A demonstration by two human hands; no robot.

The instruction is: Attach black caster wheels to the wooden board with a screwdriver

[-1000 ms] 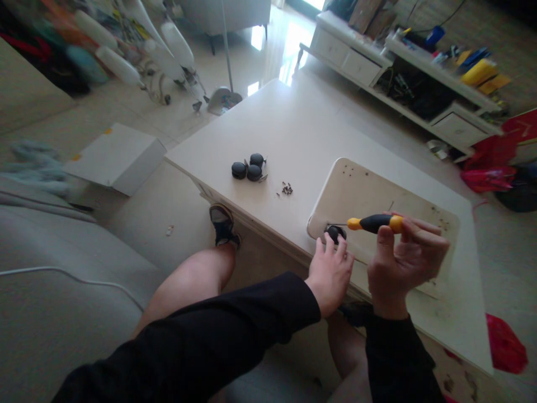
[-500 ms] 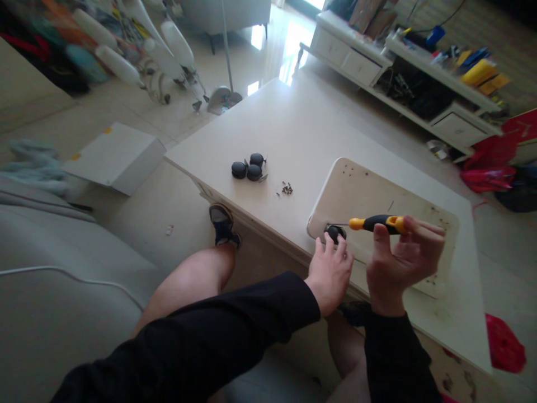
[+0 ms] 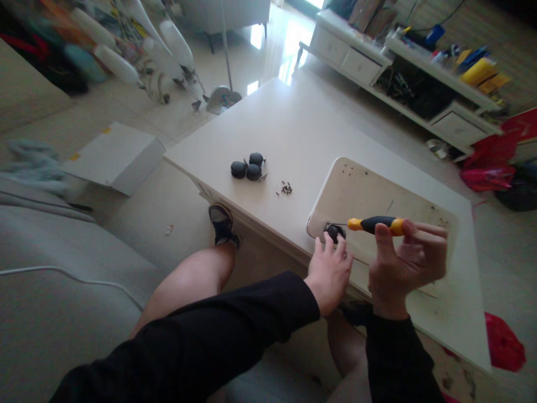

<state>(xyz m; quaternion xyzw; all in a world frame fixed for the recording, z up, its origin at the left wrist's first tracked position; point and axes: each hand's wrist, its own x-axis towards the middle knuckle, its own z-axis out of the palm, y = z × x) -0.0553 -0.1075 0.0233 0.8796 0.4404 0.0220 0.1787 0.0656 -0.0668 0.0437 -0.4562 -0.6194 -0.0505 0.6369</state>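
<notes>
My left hand (image 3: pixel 330 270) has its fingers closed around a black caster wheel (image 3: pixel 334 232) near the left corner of a cream board (image 3: pixel 377 196). A yellow and black screwdriver (image 3: pixel 375 224) is in my right hand (image 3: pixel 409 263), gripped at the handle's end between thumb and fingers. Its thin shaft points left and the tip meets the caster's mounting plate; the screw there is too small to make out. To the left, three more casters (image 3: pixel 253 172) lie together on the white table (image 3: pixel 289 123). A small pile of screws (image 3: pixel 286 189) lies between them and the board.
A white box (image 3: pixel 113 157) stands on the floor at left, beside a grey sofa (image 3: pixel 50 280). Behind the table are a long-handled dustpan (image 3: pixel 224 99) and a low cabinet (image 3: pixel 361 61) with clutter. Red bags (image 3: pixel 490 173) lie at right.
The screwdriver handle has turned about its own axis, and my right hand has shifted slightly to the right and down. My left hand stays on the caster.
</notes>
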